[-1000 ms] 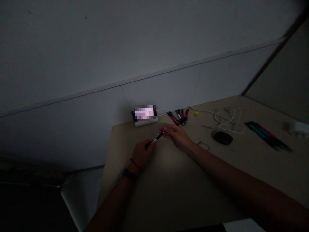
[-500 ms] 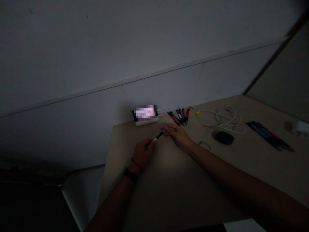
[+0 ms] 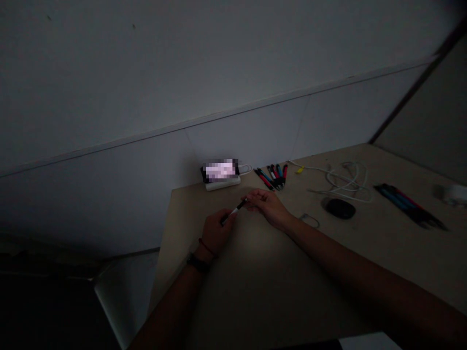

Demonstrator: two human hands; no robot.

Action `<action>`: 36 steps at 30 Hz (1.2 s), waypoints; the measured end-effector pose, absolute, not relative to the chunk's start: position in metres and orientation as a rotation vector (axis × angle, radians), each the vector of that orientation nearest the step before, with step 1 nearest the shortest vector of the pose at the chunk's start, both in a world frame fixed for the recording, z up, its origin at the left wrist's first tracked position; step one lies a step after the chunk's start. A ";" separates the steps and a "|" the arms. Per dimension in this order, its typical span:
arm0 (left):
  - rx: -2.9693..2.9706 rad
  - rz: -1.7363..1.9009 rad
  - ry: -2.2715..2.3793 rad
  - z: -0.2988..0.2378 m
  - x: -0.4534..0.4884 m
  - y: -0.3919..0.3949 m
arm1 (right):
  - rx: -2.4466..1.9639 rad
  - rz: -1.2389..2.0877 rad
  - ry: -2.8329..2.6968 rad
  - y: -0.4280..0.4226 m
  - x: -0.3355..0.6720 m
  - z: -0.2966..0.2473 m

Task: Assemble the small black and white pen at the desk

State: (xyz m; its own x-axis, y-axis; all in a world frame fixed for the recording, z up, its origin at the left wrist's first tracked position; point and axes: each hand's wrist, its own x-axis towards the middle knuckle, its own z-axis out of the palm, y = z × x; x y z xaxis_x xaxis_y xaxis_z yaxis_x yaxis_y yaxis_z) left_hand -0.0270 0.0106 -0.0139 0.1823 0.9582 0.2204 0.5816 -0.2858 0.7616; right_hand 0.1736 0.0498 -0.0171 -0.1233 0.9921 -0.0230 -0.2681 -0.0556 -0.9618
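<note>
A black and white pen (image 3: 239, 206) slants up to the right between my two hands, above the table. My left hand (image 3: 218, 231) is closed round its lower part. With fingers pinched, my right hand (image 3: 268, 206) grips the pen's upper end; the very end is partly hidden by the fingertips, and any small part held there is too dark to make out. Just beyond my right hand lies a group of pens (image 3: 279, 176) with red, blue, white and black barrels.
Against the wall, a lit phone (image 3: 221, 170) leans on a white block (image 3: 223, 183). To the right are a black mouse (image 3: 340, 208), a coiled white cable (image 3: 346, 182), more dark, blue and red pens (image 3: 408, 205) and a blurred white object (image 3: 456, 194). A thin loop (image 3: 310, 220) lies beside my right wrist.
My right fingers have shifted very slightly at the pen's upper end, and the tip shows darker. My left hand holds the pen as before. The whole view has drifted a little.
</note>
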 end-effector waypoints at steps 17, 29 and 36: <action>1.948 1.096 1.423 -0.018 -0.030 0.014 | -1.040 1.227 -1.283 0.047 0.168 -0.021; 2.010 1.092 1.385 -0.013 -0.028 0.011 | -1.228 0.946 -1.511 0.041 0.171 -0.019; 2.003 1.131 1.387 -0.014 -0.028 0.011 | -1.137 1.057 -1.462 0.038 0.168 -0.018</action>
State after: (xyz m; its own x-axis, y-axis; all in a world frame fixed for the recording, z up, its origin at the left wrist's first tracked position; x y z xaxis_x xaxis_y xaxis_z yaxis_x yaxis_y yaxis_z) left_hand -0.0278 0.0113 -0.0139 0.1572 0.9161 0.3688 0.5457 -0.3918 0.7408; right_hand 0.1677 0.0378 -0.0176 -0.0972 0.9798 0.1747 0.1411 0.1873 -0.9721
